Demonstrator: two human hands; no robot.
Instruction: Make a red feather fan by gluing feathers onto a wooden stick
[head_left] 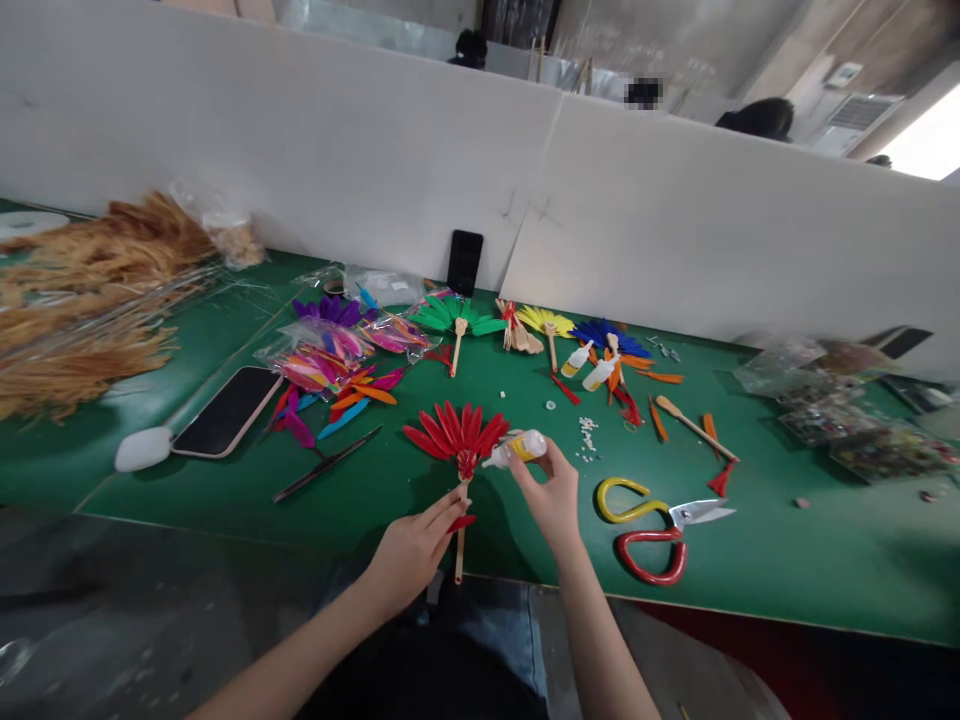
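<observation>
A small fan of red feathers (450, 432) on a pale wooden handle (460, 555) lies at the front edge of the green table. My left hand (416, 548) is closed on the handle just below the feathers, with a loose red feather (462, 523) showing by its fingers. My right hand (551, 490) grips a small white glue bottle (529, 446) with a yellow label. The bottle is tilted, its nozzle pointing left at the base of the red feathers; whether the tip touches them I cannot tell.
Yellow-and-red-handled scissors (652, 535) lie right of my right hand, tweezers (326, 465) to the left. Behind are green (459, 314), yellow (547, 320) and blue (600, 335) feather fans, more glue bottles (577, 358), small white beads (588, 437) and a phone (229, 412).
</observation>
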